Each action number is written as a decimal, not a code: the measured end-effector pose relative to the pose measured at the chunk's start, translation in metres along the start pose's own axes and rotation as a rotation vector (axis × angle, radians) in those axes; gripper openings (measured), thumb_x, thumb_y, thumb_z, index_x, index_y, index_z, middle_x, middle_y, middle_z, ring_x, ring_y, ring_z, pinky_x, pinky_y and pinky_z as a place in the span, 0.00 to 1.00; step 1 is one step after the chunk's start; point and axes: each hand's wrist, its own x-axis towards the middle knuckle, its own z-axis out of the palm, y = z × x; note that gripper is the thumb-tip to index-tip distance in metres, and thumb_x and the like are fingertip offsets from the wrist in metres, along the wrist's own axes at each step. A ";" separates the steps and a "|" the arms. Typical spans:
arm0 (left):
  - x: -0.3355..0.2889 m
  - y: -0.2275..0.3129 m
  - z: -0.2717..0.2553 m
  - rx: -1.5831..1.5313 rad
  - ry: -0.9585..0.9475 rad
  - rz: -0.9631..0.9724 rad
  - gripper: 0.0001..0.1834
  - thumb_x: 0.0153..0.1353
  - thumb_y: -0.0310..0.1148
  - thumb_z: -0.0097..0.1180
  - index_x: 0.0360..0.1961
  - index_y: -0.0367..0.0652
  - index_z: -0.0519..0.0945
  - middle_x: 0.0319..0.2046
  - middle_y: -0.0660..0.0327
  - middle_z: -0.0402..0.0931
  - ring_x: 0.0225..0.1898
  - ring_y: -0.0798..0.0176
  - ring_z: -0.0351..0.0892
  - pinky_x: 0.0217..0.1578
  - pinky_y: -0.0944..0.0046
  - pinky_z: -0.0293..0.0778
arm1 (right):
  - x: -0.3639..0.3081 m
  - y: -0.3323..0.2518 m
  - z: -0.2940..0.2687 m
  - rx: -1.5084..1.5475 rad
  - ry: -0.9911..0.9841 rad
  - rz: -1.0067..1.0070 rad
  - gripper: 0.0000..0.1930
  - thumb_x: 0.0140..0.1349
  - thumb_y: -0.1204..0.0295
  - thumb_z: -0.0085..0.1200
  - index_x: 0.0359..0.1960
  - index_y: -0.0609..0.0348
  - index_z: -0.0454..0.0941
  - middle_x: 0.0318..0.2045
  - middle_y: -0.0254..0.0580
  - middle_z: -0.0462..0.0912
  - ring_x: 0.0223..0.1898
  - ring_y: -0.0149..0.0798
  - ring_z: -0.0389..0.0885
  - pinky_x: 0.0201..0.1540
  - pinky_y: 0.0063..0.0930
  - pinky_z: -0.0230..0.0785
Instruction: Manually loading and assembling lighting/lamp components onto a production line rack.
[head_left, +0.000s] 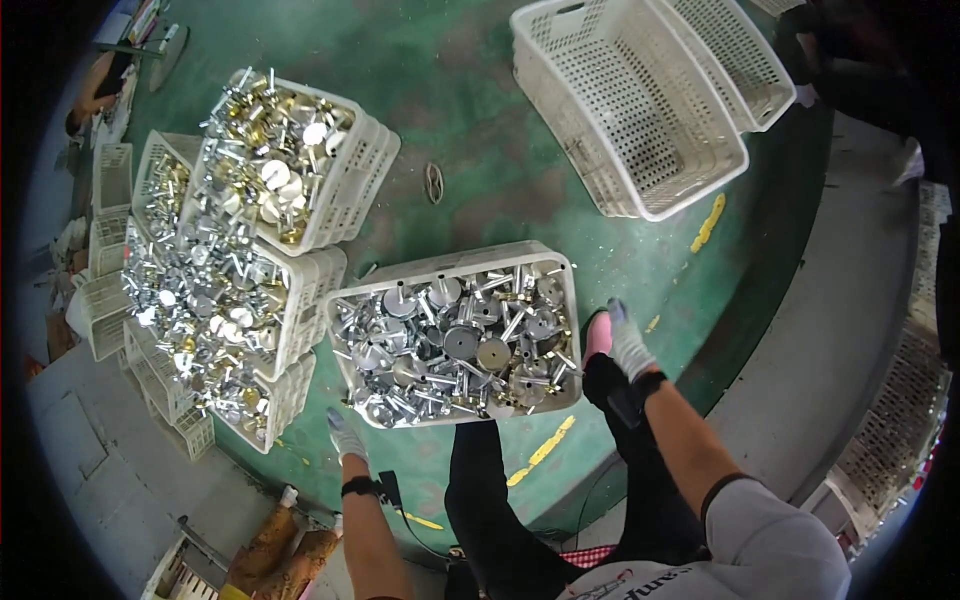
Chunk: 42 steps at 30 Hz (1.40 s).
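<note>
- Crate first: white perforated crate [450, 265], heaped with metal disc-and-stem parts [461, 342], sitting on the green floor [470, 190] ahead and right of the left hand [344, 436], and off to the left of the right hand [627, 340].
- My read on the step: hands being placed around the crate, no grip on it yet. Getting hold of it from here would call for the right hand coming in sideways to its near end and the left hand closing on the corner beside it. Looks heavy, so I'd want both ends held evenly.
- Crate's long axis runs crosswise, from the left-hand side to the right-hand side, the right-hand end angled a bit farther out. Top faces up. Parts point every which way.
- Right hand: gloved, fingers straight, released, apart from the crate, with a pink shoe [598, 335] just left of it.
- Left hand: also gloved, fingers stretched out, seems to hold nothing; just beside the near left corner, can't tell if it's touching.
- Farther out: more loaded crates [370, 170] ahead and left of the left hand, light-coloured crates [560, 115] well ahead of the right hand.
</note>
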 end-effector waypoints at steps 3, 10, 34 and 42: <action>0.033 0.043 0.106 -0.106 -0.167 -0.241 0.36 0.63 0.56 0.32 0.62 0.37 0.56 0.61 0.53 0.57 0.61 0.54 0.57 0.57 0.64 0.57 | 0.003 0.065 -0.004 0.309 -0.078 0.246 0.25 0.62 0.48 0.40 0.48 0.54 0.70 0.34 0.35 0.75 0.32 0.31 0.73 0.32 0.28 0.69; 0.098 0.063 0.061 -0.331 -0.419 -0.335 0.39 0.61 0.60 0.36 0.62 0.41 0.56 0.58 0.61 0.60 0.56 0.60 0.60 0.55 0.62 0.58 | -0.013 0.047 0.061 0.480 -0.362 0.279 0.23 0.63 0.47 0.40 0.43 0.54 0.70 0.31 0.34 0.72 0.36 0.32 0.69 0.40 0.28 0.67; 0.018 0.548 -0.118 1.677 0.892 2.071 0.26 0.63 0.35 0.40 0.56 0.26 0.60 0.59 0.45 0.58 0.61 0.45 0.54 0.59 0.38 0.51 | -0.439 -0.010 -0.064 0.439 0.561 -0.349 0.28 0.65 0.47 0.32 0.48 0.61 0.68 0.38 0.46 0.73 0.40 0.39 0.71 0.45 0.32 0.64; -0.202 0.740 -0.283 1.182 2.397 2.271 0.26 0.62 0.34 0.36 0.54 0.20 0.62 0.57 0.37 0.57 0.60 0.39 0.55 0.62 0.41 0.50 | -0.713 0.095 -0.108 1.093 0.931 -0.125 0.25 0.64 0.48 0.36 0.38 0.61 0.69 0.30 0.37 0.69 0.33 0.30 0.63 0.38 0.30 0.62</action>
